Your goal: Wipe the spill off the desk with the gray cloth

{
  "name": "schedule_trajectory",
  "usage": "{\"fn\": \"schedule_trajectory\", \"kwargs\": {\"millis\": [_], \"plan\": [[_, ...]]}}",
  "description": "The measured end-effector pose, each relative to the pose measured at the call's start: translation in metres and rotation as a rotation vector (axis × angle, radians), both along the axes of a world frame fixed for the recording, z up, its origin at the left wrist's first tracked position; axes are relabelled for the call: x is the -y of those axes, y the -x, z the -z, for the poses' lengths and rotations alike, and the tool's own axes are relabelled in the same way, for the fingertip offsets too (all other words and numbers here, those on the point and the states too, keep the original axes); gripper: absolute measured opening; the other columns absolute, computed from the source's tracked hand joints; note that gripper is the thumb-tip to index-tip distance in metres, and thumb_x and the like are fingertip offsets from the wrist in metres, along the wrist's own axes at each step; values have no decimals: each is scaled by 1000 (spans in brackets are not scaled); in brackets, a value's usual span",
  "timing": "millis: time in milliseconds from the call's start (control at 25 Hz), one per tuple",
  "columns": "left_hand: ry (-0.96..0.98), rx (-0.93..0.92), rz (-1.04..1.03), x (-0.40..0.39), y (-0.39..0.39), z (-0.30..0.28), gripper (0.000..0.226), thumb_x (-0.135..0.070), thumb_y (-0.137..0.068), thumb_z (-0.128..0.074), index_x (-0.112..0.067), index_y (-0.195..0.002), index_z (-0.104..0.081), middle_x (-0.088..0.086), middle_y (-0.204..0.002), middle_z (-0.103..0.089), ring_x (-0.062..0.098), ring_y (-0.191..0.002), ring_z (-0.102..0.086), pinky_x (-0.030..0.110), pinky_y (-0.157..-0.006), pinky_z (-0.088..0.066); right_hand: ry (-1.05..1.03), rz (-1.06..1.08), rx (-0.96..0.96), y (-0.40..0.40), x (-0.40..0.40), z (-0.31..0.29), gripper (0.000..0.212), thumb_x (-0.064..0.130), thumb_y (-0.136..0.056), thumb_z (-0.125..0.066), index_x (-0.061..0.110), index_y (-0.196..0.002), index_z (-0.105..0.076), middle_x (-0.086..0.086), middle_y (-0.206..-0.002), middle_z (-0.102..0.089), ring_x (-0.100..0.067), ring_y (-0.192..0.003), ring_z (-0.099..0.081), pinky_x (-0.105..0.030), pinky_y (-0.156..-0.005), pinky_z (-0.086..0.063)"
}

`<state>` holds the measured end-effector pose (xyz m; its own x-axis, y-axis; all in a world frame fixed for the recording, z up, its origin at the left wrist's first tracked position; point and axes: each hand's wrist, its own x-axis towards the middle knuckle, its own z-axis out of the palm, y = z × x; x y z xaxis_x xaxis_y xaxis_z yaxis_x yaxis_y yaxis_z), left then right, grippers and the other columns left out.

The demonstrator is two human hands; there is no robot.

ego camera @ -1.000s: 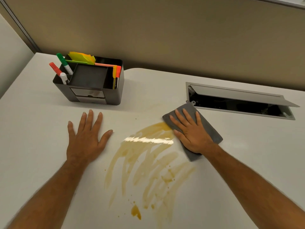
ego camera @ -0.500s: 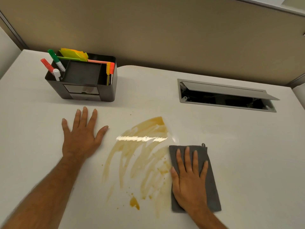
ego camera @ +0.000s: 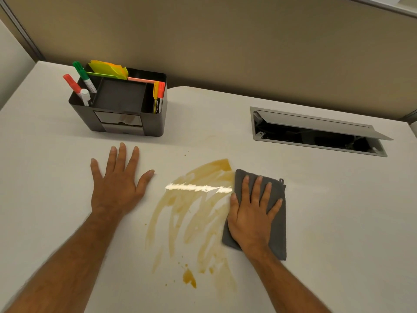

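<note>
Both hands lie flat, fingers spread: my right hand presses the gray cloth, my left hand bare desk. Spill meets the cloth's left edge; open desk right of it.

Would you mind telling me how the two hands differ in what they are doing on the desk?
The right hand presses flat on the gray cloth at the spill's right edge; the left hand lies on the bare desk, clear of the spill. The left hand's fingers spread wider. Both are open, palm down.
</note>
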<state>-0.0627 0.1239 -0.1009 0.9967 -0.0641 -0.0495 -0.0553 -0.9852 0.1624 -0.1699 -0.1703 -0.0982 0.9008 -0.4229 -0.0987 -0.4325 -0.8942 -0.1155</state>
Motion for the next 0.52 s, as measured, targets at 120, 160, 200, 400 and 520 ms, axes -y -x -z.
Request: {"fn": "schedule_trajectory", "kwargs": {"millis": [120, 160, 200, 400, 520], "plan": [[-4, 5, 0, 0, 0, -1, 82, -73, -88, -2, -29, -157, -2, 5, -168, -2, 23, -154, 3, 59, -119, 5, 5, 2, 10, -36, 0, -2, 67, 54, -101, -13, 26, -159, 2, -8, -170, 3, -32, -155, 8, -67, -119, 6], [-5, 8, -1, 0, 1, 0, 81, -72, -88, -3, -30, -157, -2, 5, -168, -2, 23, -154, 3, 60, -119, 5, 7, 4, 12, -50, 0, -2, 67, 53, -101, -13, 25, -160, 1, -8, -170, 3, -32, -155, 7, -67, -119, 5], [-2, 12, -2, 0, 1, 0, 81, -72, -89, -3, -30, -157, -2, 4, -168, -3, 23, -154, 3, 60, -119, 5, 6, 7, 11, -65, 1, -2, 66, 53, -101, -13, 25, -160, 1, -8, -170, 3, -32, -155, 8, -68, -119, 5], [-21, 17, -1, -1, -1, 3, 80, -72, -89, -2, -30, -157, -2, 4, -168, -2, 22, -154, 2, 60, -120, 4, 0, -17, 30, -138, 5, -4, 65, 53, -102, -11, 24, -160, -2, -9, -170, 2, -33, -155, 7, -69, -118, 7], [-20, 24, 4, -1, -2, 5, 80, -72, -90, -4, -30, -157, -3, 5, -168, -4, 23, -154, 0, 60, -119, 3, -1, -101, 20, -168, 8, -6, 65, 55, -102, -11, 26, -160, -2, -8, -170, 3, -32, -155, 8, -68, -118, 7]]}}
